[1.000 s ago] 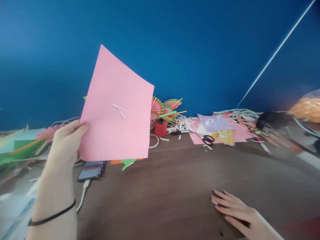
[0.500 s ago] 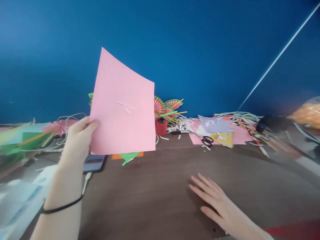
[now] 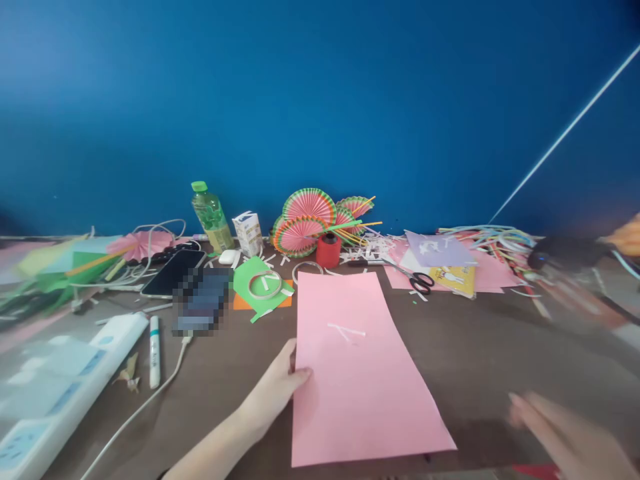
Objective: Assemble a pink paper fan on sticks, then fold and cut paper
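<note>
A pink sheet of paper (image 3: 357,373) lies flat on the brown table (image 3: 480,347), with a small white paper scrap (image 3: 347,329) stuck on it. My left hand (image 3: 274,393) pinches the sheet's left edge between thumb and fingers. Blurred by motion, my right hand (image 3: 565,433) hovers at the lower right with fingers apart, just off the sheet's right corner and holding nothing.
Behind the sheet are a red spool (image 3: 328,251), folded paper fans (image 3: 305,220), black scissors (image 3: 417,280), a green bottle (image 3: 210,213), tape rings on green paper (image 3: 263,283) and two phones (image 3: 173,273). A power strip (image 3: 55,393), marker (image 3: 155,350) and cable lie at left.
My left hand has brought the pink sheet down from upright in the air to flat on the table. My right hand has moved right, off the table's middle.
</note>
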### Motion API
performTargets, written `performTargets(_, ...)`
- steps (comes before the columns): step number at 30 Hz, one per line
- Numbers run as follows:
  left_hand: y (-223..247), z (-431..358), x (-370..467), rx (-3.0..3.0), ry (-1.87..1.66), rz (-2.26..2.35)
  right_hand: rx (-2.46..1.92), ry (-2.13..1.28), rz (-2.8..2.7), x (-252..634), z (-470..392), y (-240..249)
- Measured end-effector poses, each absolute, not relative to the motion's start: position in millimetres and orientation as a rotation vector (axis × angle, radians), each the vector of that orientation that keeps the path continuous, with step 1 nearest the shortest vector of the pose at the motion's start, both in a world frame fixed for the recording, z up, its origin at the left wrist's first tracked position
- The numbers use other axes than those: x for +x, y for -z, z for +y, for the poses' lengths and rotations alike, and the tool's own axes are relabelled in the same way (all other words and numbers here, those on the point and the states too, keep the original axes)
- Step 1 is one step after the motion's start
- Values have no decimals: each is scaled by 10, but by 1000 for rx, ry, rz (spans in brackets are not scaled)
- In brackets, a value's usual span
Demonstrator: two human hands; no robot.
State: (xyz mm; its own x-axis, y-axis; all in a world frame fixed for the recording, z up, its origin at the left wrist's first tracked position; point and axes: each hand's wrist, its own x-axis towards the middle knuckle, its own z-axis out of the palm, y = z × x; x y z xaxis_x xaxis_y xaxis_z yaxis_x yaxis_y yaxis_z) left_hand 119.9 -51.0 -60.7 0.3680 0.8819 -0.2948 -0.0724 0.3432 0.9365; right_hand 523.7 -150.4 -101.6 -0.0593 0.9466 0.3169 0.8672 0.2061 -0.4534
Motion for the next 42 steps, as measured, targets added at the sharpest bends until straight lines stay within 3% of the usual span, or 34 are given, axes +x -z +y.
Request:
performTargets(7,482,-249,1150,1511,-513,1232,-1463,-226,-2311,4074,-374,634)
performTargets(12,596,280,921,2374,-819,1680,-1464,-298,-2469,3601,3,785)
performTargets(16,764,629,853,2731,-495,1613,-1482,-205,-2509,3484,69,851)
performTargets(19,793,845,805,2729,-318,1720,-1444,-183,-2531,3513,49,857)
performTargets(24,711,1088,790,2667,-378,1871,-1348,-206,-2582,3605,15,848)
performTargets(28,644,1129,958,2853,-515,1589,-1355,-202,-2576,3610,14,842)
performTargets(32,620,1204,1139,2949,-383,1304,-1362,-210,-2564,3598,12,840)
performTargets(42,367,1176,827,2888,-412,1538,-1399,-249,-2582,3591,23,848)
